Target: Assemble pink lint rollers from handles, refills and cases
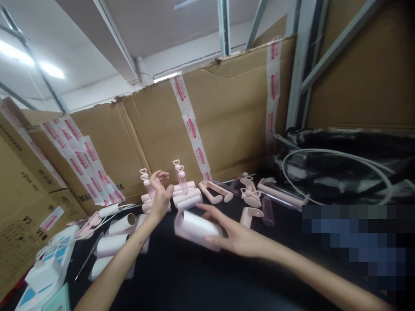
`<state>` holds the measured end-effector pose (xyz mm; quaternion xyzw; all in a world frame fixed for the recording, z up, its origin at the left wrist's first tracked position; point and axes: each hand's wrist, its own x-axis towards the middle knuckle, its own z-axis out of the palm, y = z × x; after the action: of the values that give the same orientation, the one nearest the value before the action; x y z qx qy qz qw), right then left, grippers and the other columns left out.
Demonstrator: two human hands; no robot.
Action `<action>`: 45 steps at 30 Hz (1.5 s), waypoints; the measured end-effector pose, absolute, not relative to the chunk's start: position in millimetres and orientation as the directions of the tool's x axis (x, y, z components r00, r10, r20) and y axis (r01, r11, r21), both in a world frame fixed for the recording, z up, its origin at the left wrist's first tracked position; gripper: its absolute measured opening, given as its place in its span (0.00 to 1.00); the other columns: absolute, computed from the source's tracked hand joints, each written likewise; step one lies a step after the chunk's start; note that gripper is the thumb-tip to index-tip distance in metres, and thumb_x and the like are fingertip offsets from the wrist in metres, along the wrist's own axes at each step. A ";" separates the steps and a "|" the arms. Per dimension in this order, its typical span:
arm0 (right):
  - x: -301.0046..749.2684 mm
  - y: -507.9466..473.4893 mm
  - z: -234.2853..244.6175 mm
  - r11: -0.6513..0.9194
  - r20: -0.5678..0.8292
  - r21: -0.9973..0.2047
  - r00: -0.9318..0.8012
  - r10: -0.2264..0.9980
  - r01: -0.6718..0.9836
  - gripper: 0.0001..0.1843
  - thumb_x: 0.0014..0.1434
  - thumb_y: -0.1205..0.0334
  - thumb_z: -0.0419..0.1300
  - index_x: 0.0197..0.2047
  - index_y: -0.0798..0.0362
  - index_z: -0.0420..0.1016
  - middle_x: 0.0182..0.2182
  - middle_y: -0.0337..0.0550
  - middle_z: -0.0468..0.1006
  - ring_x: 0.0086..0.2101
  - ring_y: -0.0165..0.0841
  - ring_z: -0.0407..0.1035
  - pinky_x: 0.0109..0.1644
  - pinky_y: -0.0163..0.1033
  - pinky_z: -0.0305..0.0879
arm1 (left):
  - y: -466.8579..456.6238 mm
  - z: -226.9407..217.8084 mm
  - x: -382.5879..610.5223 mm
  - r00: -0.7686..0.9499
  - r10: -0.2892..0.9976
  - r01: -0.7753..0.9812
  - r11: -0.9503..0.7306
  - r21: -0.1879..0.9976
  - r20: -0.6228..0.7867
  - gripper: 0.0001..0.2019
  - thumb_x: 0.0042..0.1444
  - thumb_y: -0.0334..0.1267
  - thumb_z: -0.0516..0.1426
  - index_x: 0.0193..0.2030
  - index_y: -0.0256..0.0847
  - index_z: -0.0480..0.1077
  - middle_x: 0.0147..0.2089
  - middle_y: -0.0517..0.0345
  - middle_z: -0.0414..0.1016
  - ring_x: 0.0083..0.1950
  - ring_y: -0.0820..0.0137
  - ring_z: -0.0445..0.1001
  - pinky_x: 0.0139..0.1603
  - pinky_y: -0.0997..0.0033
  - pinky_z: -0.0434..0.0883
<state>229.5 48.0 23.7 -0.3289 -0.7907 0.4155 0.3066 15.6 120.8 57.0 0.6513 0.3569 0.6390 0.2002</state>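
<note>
In my right hand (228,237) is a white cylinder in a pale pinkish shell (197,229), tilted above the dark tabletop. Thumb and fingers grip it from the right side. My left hand (161,190) is raised, its fingers apart and loosely bent with nothing visible in them. Beside it stand pink heart-topped pieces (183,181) on pink and white cylinders (188,198). Left of my forearm, several white cylinders in clear wraps (113,244) lie in a group, partly hidden by the arm.
Pink bracket-shaped parts (215,192) and a dark translucent tube (268,211) lie at the back right. A tall cardboard wall (233,116) closes off the rear. A white-and-blue power strip (65,255) sits at left, a looped white cable (337,151) at right.
</note>
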 end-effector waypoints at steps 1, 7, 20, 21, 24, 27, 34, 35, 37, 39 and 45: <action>226.9 48.5 22.3 0.344 0.217 -0.932 -0.586 0.780 0.114 0.42 0.54 0.51 0.59 0.66 0.50 0.43 0.52 0.51 0.67 0.50 0.42 0.64 0.54 0.47 0.60 | 105.4 52.1 11.4 -0.018 0.744 0.184 -0.654 0.734 0.668 0.27 0.52 0.47 0.56 0.54 0.43 0.48 0.53 0.46 0.61 0.55 0.62 0.64 0.57 0.56 0.61; 202.3 39.9 13.6 -0.383 0.038 -0.827 -0.720 0.693 -0.413 0.30 0.62 0.42 0.43 0.62 0.50 0.54 0.55 0.51 0.67 0.51 0.41 0.66 0.54 0.50 0.59 | 43.5 29.3 10.9 0.364 0.927 0.341 -0.218 0.915 0.086 0.30 0.44 0.44 0.64 0.52 0.40 0.58 0.49 0.46 0.69 0.40 0.65 0.73 0.39 0.66 0.72; 201.8 52.8 0.5 -0.589 -0.256 -0.732 -0.662 0.705 -0.343 0.24 0.60 0.43 0.50 0.53 0.50 0.63 0.44 0.46 0.75 0.39 0.34 0.72 0.47 0.46 0.65 | 57.5 41.7 2.7 0.375 0.926 0.375 -0.103 0.921 -0.050 0.33 0.51 0.41 0.57 0.62 0.47 0.46 0.41 0.54 0.68 0.27 0.70 0.73 0.15 0.77 0.70; 202.2 53.2 0.2 -0.562 -0.270 -0.764 -0.636 0.723 -0.315 0.23 0.60 0.45 0.52 0.52 0.49 0.63 0.43 0.45 0.76 0.39 0.34 0.72 0.47 0.45 0.66 | 57.4 39.4 0.8 0.392 0.919 0.348 -0.114 0.930 -0.034 0.33 0.51 0.40 0.57 0.61 0.50 0.45 0.43 0.54 0.68 0.29 0.70 0.73 0.18 0.74 0.72; 203.9 55.6 -2.1 -0.342 -0.214 -0.918 -0.480 0.851 -0.198 0.25 0.54 0.51 0.61 0.52 0.49 0.61 0.41 0.43 0.75 0.40 0.36 0.71 0.44 0.44 0.67 | 55.4 29.8 -6.2 0.373 0.924 0.232 -0.181 0.956 0.085 0.33 0.47 0.36 0.61 0.56 0.49 0.46 0.46 0.55 0.66 0.35 0.69 0.75 0.31 0.67 0.76; 207.6 61.6 -5.6 0.012 -0.002 -0.999 -0.319 0.948 0.040 0.29 0.50 0.53 0.64 0.52 0.51 0.61 0.41 0.44 0.74 0.41 0.40 0.69 0.46 0.47 0.66 | 50.8 19.7 -15.5 0.303 0.927 0.090 -0.258 0.962 0.220 0.37 0.45 0.34 0.63 0.55 0.49 0.42 0.45 0.57 0.66 0.40 0.70 0.74 0.43 0.64 0.74; 224.3 67.1 -2.5 0.351 0.146 -0.807 -0.416 0.898 0.475 0.31 0.51 0.51 0.62 0.56 0.53 0.60 0.43 0.47 0.73 0.41 0.44 0.70 0.49 0.52 0.65 | 58.2 -6.6 -27.2 0.094 0.924 0.089 -0.378 0.921 0.370 0.39 0.43 0.35 0.64 0.56 0.47 0.44 0.51 0.52 0.65 0.52 0.64 0.70 0.55 0.58 0.66; 225.6 66.0 0.6 0.363 0.163 -0.791 -0.402 0.901 0.492 0.32 0.51 0.50 0.61 0.57 0.53 0.59 0.43 0.47 0.73 0.40 0.44 0.70 0.48 0.52 0.66 | 61.7 -13.2 -26.3 0.087 0.928 0.134 -0.372 0.919 0.363 0.39 0.44 0.35 0.64 0.56 0.47 0.43 0.51 0.52 0.65 0.52 0.64 0.69 0.55 0.57 0.66; 226.3 63.6 7.9 0.395 0.229 -0.787 -0.369 0.901 0.474 0.34 0.52 0.47 0.60 0.57 0.54 0.57 0.45 0.49 0.72 0.41 0.44 0.70 0.48 0.51 0.67 | 67.2 -26.2 -23.3 0.086 0.934 0.259 -0.357 0.897 0.347 0.38 0.44 0.36 0.64 0.55 0.45 0.44 0.53 0.49 0.62 0.54 0.62 0.68 0.56 0.55 0.64; 224.9 61.7 14.6 0.451 0.310 -0.800 -0.369 0.876 0.397 0.32 0.52 0.46 0.60 0.55 0.54 0.59 0.48 0.50 0.71 0.45 0.44 0.69 0.51 0.49 0.66 | 67.9 -35.0 -20.4 0.056 0.932 0.436 -0.345 0.831 0.358 0.38 0.42 0.37 0.65 0.55 0.42 0.46 0.56 0.45 0.57 0.57 0.58 0.63 0.58 0.52 0.61; 214.9 55.7 18.5 0.413 0.342 -0.902 -0.380 0.860 0.124 0.38 0.52 0.50 0.62 0.62 0.49 0.53 0.57 0.52 0.65 0.54 0.46 0.63 0.55 0.52 0.63 | 36.3 -24.5 -24.2 0.148 0.895 0.744 -0.381 0.548 0.421 0.27 0.46 0.45 0.62 0.49 0.39 0.56 0.50 0.48 0.59 0.55 0.55 0.61 0.55 0.51 0.62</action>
<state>214.9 55.7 18.5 -0.3429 -0.7172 0.4192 0.4385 -24.2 36.3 -24.5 0.7503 0.5463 0.3571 0.1055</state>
